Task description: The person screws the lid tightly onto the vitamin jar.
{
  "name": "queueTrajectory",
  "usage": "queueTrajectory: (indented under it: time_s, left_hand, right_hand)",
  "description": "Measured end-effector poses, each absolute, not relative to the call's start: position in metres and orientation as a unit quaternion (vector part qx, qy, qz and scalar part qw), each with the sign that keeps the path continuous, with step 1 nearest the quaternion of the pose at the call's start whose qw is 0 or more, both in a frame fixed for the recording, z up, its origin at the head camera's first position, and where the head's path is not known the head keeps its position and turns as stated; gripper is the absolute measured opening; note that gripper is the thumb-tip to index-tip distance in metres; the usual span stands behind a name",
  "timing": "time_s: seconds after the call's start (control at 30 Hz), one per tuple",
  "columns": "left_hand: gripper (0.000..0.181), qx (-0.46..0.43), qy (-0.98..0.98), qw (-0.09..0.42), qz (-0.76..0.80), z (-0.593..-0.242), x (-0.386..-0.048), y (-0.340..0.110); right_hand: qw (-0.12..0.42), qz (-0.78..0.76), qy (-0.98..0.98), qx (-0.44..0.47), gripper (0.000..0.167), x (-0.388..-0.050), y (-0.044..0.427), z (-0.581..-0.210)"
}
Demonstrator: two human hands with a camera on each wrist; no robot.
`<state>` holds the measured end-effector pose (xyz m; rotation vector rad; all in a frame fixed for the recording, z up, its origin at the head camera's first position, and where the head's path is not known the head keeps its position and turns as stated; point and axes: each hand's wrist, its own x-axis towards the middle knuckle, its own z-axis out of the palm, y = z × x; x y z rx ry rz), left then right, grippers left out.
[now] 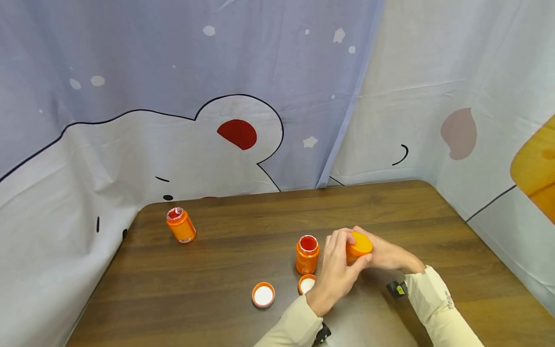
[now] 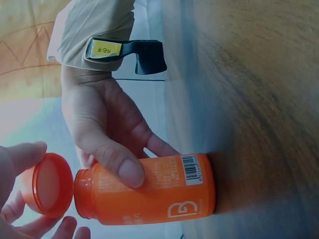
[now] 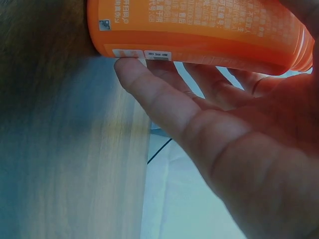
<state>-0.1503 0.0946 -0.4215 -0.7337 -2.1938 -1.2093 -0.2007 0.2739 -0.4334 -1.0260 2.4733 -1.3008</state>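
An orange screw cap (image 1: 361,242) is pinched between the thumb and fingers of my left hand (image 1: 336,265). In the left wrist view the cap's pale inside shows, and it stands just off the threaded neck of an orange plastic bottle (image 2: 149,194). My right hand (image 1: 388,253) grips that bottle round its body, its thumb across the label; the right wrist view shows fingers (image 3: 164,99) along its side. From the head view the bottle is mostly hidden behind my left hand. Close to my left hand an uncapped orange bottle (image 1: 307,260) stands upright.
Another uncapped orange bottle (image 1: 182,229) stands at the back left of the wooden table (image 1: 195,299). Two loose caps lie inside-up: one cap (image 1: 263,295) near the front, another cap (image 1: 307,284) partly behind my left hand. A printed curtain (image 1: 173,72) hangs behind the table.
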Motion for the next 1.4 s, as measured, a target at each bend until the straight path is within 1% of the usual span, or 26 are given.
queueTrajectory:
  time_s: [0.23,0.4,0.63,0.8,0.93,1.1,1.4]
  left_hand:
    - [0.04,-0.242,-0.812,0.22,-0.483,-0.425,-0.154,0.097]
    - [0.043,-0.232,-0.811,0.194,-0.501,-0.425,-0.157,0.097]
    - [0.048,-0.197,-0.834,0.172,-0.486,-0.422,-0.16,0.098]
    - [0.056,-0.168,-0.848,0.143,-0.482,-0.421,-0.158,0.099]
    - [0.059,-0.157,-0.854,0.125,-0.48,-0.42,-0.158,0.102]
    - [0.058,-0.158,-0.859,0.119,-0.473,-0.421,-0.158,0.102]
    - [0.056,-0.195,-0.839,0.128,-0.492,-0.425,-0.158,0.098]
  right_hand:
    - [0.097,-0.441,0.832,-0.324,0.054,-0.202,0.272,-0.434]
    - [0.106,-0.457,0.823,-0.322,0.059,-0.203,0.271,-0.438]
    - [0.133,-0.472,0.813,-0.313,0.06,-0.203,0.271,-0.438]
    - [0.141,-0.47,0.819,-0.297,0.057,-0.202,0.272,-0.439]
    - [0.142,-0.477,0.814,-0.299,0.058,-0.201,0.275,-0.441]
    - [0.142,-0.486,0.81,-0.297,0.057,-0.2,0.277,-0.444]
    - [0.154,-0.494,0.81,-0.277,0.055,-0.201,0.275,-0.443]
